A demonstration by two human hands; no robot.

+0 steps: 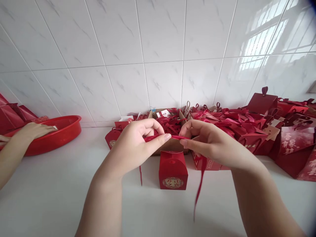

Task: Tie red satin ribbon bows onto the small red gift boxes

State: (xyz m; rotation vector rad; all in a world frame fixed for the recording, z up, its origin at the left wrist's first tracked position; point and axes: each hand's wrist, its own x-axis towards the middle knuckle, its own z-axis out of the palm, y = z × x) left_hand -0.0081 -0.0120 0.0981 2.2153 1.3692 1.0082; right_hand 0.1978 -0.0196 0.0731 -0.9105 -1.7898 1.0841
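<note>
A narrow, dark-red fabric ribbon (202, 170) is pinched between thumb and fingers by both the left hand (140, 140) and the right hand (204, 138), its ends left hanging. Lower in view, a small red cardboard box (172, 169) with a gold-toned emblem is set upright on the white tabletop (158, 214). At left, another person's hand (37, 131) is seen at a wide red plastic basin (61, 140).

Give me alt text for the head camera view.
A left hand and a right hand pinch a red ribbon above a small red box on a white counter. More red boxes crowd behind; at left, another person's hand is at a red basin.
</note>
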